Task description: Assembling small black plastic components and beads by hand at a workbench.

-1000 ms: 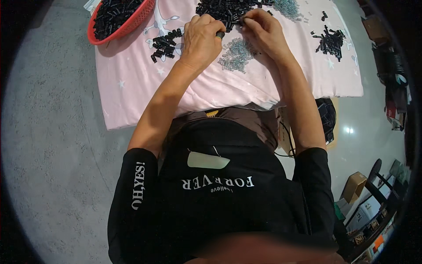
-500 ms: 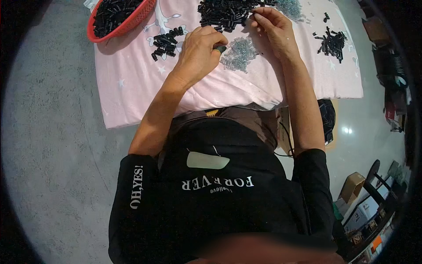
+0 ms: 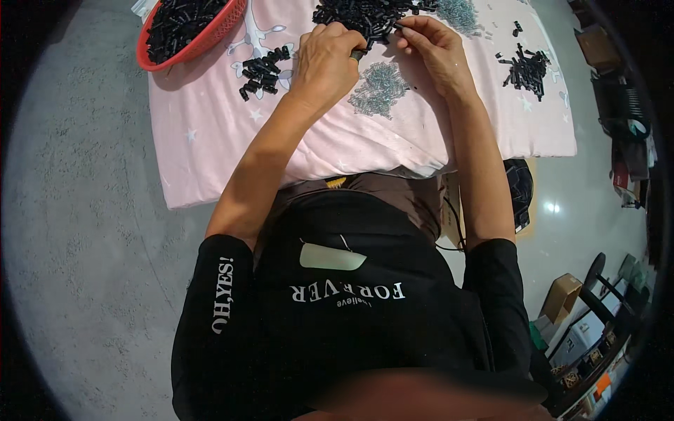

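Observation:
My left hand (image 3: 326, 64) is closed, fingers curled, at the near edge of a big pile of small black plastic parts (image 3: 365, 19). A dark piece shows by its thumb, largely hidden by the fingers. At the pile's right side my right hand (image 3: 439, 55) pinches a tiny black part between thumb and forefinger. Between the hands and nearer to me lies a heap of small silvery, spring-like pieces (image 3: 380, 90). Left of my left hand is a loose group of short black cylindrical parts (image 3: 261, 74).
A red plastic basket (image 3: 229, 29) full of black parts stands at the far left. More silvery pieces (image 3: 460, 15) lie at the back. Thin black parts (image 3: 528, 71) are heaped at the right. Pink patterned cloth (image 3: 210, 158) covers the table; boxes (image 3: 562, 298) stand on the floor at right.
My left hand has moved away from me toward the black pile, off the edge of the silvery heap. My right hand stays nearly in place, still pinching.

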Demonstrator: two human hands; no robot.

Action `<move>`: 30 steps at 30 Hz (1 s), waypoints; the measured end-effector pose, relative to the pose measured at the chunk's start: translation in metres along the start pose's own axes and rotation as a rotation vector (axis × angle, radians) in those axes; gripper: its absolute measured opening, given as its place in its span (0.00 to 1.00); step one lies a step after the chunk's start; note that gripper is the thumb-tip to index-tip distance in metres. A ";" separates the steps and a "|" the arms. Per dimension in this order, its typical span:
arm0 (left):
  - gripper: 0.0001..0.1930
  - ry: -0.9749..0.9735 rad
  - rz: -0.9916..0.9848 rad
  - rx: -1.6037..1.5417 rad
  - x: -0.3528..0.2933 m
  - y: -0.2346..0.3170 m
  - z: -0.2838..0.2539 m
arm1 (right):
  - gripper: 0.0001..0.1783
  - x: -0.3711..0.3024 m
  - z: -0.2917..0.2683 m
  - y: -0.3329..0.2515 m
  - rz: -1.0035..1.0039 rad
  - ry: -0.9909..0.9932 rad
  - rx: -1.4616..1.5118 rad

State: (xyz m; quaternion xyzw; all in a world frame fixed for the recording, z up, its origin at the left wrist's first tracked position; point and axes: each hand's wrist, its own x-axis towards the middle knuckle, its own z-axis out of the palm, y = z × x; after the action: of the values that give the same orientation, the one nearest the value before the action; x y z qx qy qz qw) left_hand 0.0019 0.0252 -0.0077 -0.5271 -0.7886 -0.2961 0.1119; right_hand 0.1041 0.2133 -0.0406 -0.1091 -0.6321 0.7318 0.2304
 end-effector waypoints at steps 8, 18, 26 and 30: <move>0.11 -0.069 -0.047 0.056 -0.002 0.000 -0.006 | 0.08 0.004 -0.002 0.000 0.014 0.045 0.044; 0.12 -0.110 -0.098 -0.085 -0.014 0.008 -0.020 | 0.03 0.004 0.011 -0.003 -0.009 0.181 0.410; 0.11 -0.188 -0.084 -0.162 -0.024 0.015 -0.033 | 0.03 0.015 0.012 0.013 -0.234 -0.316 1.001; 0.10 -0.177 -0.118 -0.130 -0.031 0.012 -0.030 | 0.03 0.000 0.026 -0.017 0.042 0.178 0.432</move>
State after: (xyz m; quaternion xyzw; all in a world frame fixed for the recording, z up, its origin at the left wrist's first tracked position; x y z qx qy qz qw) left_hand 0.0216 -0.0128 0.0049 -0.5101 -0.8042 -0.3051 -0.0100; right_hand 0.0960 0.1916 -0.0192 -0.1345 -0.4354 0.8422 0.2879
